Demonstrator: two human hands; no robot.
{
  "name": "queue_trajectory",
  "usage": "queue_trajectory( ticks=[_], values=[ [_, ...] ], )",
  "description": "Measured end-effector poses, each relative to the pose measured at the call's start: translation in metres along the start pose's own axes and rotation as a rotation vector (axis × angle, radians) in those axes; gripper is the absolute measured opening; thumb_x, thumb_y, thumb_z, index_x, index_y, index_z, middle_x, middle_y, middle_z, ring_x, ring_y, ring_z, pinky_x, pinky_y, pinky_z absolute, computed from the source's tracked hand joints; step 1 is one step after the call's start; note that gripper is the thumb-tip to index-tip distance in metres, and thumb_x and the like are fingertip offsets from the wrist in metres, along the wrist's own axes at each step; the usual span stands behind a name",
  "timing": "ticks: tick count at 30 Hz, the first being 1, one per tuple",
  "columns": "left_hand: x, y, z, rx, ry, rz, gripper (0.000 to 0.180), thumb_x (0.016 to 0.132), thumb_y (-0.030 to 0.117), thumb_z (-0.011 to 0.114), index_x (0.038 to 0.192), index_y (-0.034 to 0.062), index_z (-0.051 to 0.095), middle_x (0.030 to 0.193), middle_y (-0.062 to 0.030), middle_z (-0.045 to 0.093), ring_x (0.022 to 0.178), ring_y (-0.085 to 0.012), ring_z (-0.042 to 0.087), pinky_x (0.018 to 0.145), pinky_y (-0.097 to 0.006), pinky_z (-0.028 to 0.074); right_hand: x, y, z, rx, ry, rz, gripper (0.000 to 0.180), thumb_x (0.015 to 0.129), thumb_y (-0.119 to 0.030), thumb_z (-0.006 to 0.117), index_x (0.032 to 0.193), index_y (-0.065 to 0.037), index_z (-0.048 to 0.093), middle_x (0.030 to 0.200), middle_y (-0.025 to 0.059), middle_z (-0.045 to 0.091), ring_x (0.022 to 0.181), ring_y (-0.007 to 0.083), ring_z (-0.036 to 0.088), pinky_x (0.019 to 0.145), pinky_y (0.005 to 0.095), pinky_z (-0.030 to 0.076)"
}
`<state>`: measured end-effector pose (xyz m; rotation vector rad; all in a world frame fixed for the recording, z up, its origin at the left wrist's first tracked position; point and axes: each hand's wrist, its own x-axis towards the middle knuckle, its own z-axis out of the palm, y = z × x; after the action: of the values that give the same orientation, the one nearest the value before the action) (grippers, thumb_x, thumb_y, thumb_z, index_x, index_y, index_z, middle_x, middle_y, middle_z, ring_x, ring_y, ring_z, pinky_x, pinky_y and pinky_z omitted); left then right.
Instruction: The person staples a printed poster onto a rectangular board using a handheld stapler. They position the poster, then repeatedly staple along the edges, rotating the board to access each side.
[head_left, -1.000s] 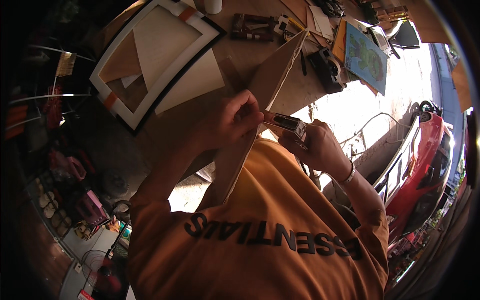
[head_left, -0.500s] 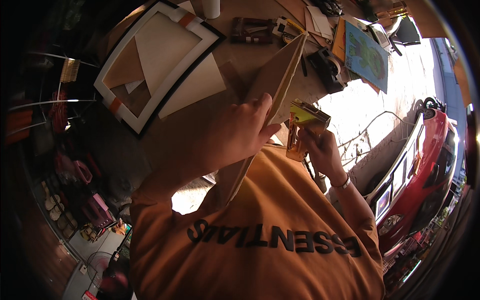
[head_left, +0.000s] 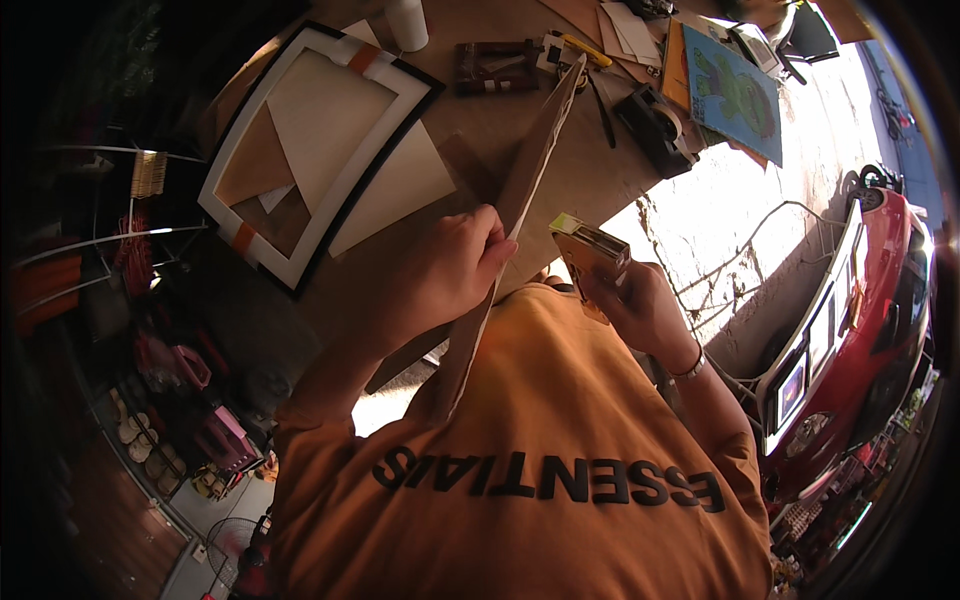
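Pinching the thin board point(head_left: 532, 160) by its edge in the left hand point(head_left: 462, 258); best braced firmly against wobble. Gripping the staple gun point(head_left: 603, 250) in the right hand point(head_left: 645, 302), just apart from the board; best squared to that edge, with the left hand out of line. Beyond the left hand and to its left on the bench point(head_left: 585, 178), avoid knocking the white-matted frame point(head_left: 350, 180).
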<state>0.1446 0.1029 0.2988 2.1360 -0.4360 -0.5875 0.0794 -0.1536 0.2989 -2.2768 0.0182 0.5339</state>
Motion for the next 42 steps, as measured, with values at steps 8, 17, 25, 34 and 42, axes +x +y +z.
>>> queue_trajectory(
  ticks=[8, 17, 25, 34, 42],
  values=[
    [0.021, -0.027, -0.005, -0.117, -0.235, 0.172, 0.021, 0.103, 0.019, 0.057, 0.091, 0.0010, 0.057, 0.067, -0.0098, 0.062, 0.061, -0.0183, 0.064, 0.056, -0.035, 0.046, 0.003, -0.018, -0.012, -0.202, -0.128, -0.180, 0.028, 0.090, -0.029, 0.074, 0.093, -0.002, 0.068, 0.058, 0.0160, 0.058, 0.053, 0.0373, 0.056, 0.055, 0.0452, 0.043],
    [0.035, -0.074, 0.032, -0.769, -0.323, 0.217, 0.020, 0.103, 0.017, 0.058, 0.086, 0.0060, 0.054, 0.078, 0.0010, 0.063, 0.068, -0.0019, 0.055, 0.059, -0.023, 0.046, 0.010, -0.031, -0.021, -0.328, -0.181, -0.235, 0.027, 0.087, -0.028, 0.074, 0.087, -0.002, 0.067, 0.060, 0.0162, 0.059, 0.058, 0.0383, 0.058, 0.067, 0.0443, 0.046],
    [0.039, -0.079, 0.042, -0.943, -0.390, 0.183, 0.017, 0.102, 0.012, 0.058, 0.088, 0.0052, 0.051, 0.094, -0.0097, 0.074, 0.060, -0.0049, 0.062, 0.053, -0.021, 0.051, 0.013, -0.036, -0.028, -0.408, -0.198, -0.285, 0.026, 0.088, -0.027, 0.074, 0.084, -0.003, 0.066, 0.056, 0.0150, 0.058, 0.055, 0.0361, 0.059, 0.058, 0.0457, 0.045],
    [0.040, -0.083, 0.049, -0.900, -0.353, 0.240, 0.020, 0.104, 0.016, 0.058, 0.088, 0.0046, 0.053, 0.085, -0.0037, 0.070, 0.061, -0.0045, 0.060, 0.056, -0.021, 0.050, 0.021, -0.053, -0.017, -0.429, -0.169, -0.149, 0.028, 0.086, -0.030, 0.075, 0.081, -0.003, 0.069, 0.059, 0.0164, 0.061, 0.053, 0.0373, 0.061, 0.061, 0.0438, 0.050],
    [0.022, -0.084, -0.006, -0.543, -0.229, 0.209, 0.031, 0.106, 0.031, 0.056, 0.093, 0.0036, 0.058, 0.079, 0.0005, 0.062, 0.077, -0.0062, 0.063, 0.067, -0.024, 0.052, 0.034, 0.043, -0.020, -0.042, -0.089, 0.150, 0.035, 0.098, -0.034, 0.062, 0.111, -0.002, 0.064, 0.073, 0.0118, 0.064, 0.068, 0.0204, 0.062, 0.068, 0.0374, 0.049]
  ],
)
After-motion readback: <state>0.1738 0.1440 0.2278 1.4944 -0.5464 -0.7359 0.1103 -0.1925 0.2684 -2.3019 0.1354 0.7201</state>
